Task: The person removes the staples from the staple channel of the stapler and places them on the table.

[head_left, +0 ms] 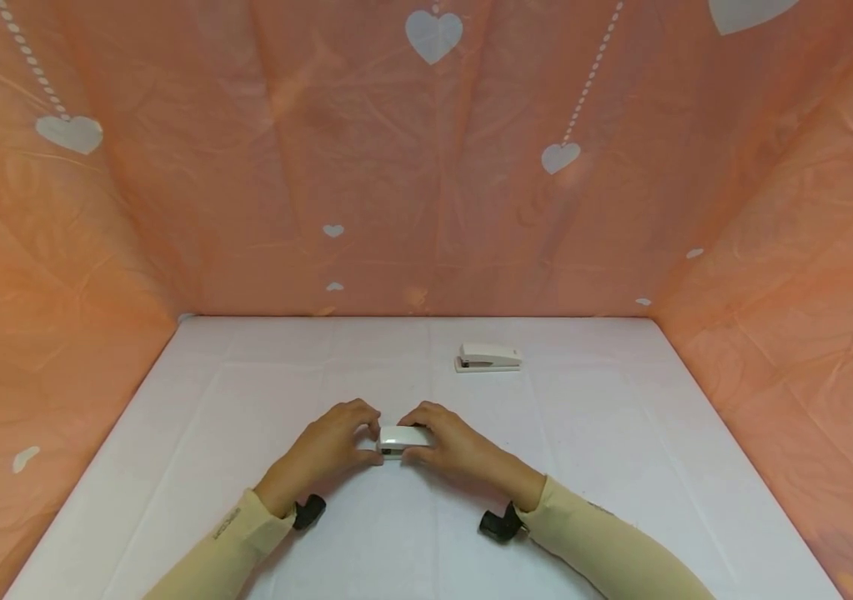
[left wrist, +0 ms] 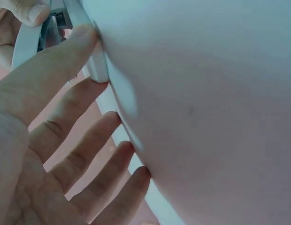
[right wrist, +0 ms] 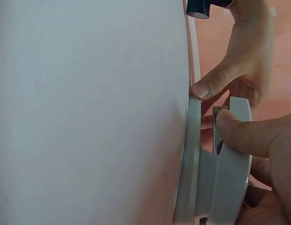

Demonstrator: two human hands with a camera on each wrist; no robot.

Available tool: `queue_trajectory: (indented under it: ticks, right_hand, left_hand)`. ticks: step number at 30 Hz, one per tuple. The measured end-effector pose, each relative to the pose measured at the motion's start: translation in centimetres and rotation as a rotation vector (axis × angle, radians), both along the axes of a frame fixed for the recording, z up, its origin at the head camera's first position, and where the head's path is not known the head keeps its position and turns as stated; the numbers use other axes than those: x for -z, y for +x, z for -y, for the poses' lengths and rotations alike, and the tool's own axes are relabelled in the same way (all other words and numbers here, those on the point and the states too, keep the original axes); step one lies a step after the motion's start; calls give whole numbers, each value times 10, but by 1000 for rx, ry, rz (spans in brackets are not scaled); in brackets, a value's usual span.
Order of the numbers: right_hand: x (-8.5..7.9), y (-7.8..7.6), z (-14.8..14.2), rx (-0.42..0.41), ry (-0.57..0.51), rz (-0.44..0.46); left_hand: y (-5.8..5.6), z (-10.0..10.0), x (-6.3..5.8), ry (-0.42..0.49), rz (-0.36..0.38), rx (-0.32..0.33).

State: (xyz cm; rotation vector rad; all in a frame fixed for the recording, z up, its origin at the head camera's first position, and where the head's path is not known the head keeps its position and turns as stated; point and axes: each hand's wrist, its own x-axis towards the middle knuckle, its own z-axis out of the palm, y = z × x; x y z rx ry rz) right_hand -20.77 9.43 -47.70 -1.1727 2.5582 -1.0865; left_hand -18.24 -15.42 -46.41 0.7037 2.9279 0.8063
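A white stapler [head_left: 402, 437] sits on the table between both hands, its front end toward the left. My left hand [head_left: 330, 437] pinches that end of the base [left wrist: 99, 69] between thumb and index finger, while its other fingertips rest on the tabletop. From the other side my right hand [head_left: 459, 443] grips the upper arm of the stapler [right wrist: 228, 173], the thumb [right wrist: 239, 133] along its near side. A gap shows between the arm and the base in the right wrist view. The stapler's rear is hidden under the right hand in the head view.
Another white stapler [head_left: 490, 358] stands farther back, right of the middle, on the white-covered table [head_left: 591, 467]. Orange sheeting [head_left: 426, 183] with pale hearts hangs behind the table and along both sides. Each wrist carries a small black camera [head_left: 501, 525].
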Motion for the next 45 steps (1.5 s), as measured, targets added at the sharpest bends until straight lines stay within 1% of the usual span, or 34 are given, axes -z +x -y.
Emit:
queue_trajectory:
  ticks: [7, 12, 15, 19, 21, 22, 25, 32, 37, 43, 45]
  right_hand:
    - [-1, 1, -1, -11, -19, -5]
    - [0, 1, -2, -16, -26, -11]
    - [0, 2, -3, -19, -31, 2]
    - [0, 2, -6, 13, -112, 130]
    - [1, 2, -7, 28, -156, 181]
    - [1, 3, -7, 34, -169, 188]
    - [1, 3, -8, 39, -165, 148]
    - [-7, 4, -17, 51, -164, -34]
    - [-14, 7, -24, 63, -208, -72]
    - [-16, 10, -33, 92, -238, -113]
    - [-17, 11, -36, 100, -241, -111]
  left_hand:
    - [0, -1, -3, -12, 34, -23]
    - [-1, -1, -2, -13, 36, -22]
    - [-1, -3, -2, -4, 40, -27]
    - [0, -4, -3, -5, 55, -46]
    - [0, -4, -4, -18, 60, -58]
    - [1, -4, -5, -24, 61, -62]
    - [0, -4, -6, -46, 54, -57]
    - [0, -5, -6, -53, 66, -53]
    - [-1, -4, -6, -61, 55, -53]
    - [-1, -5, -4, -58, 61, -51]
    - [-1, -4, -3, -58, 63, -54]
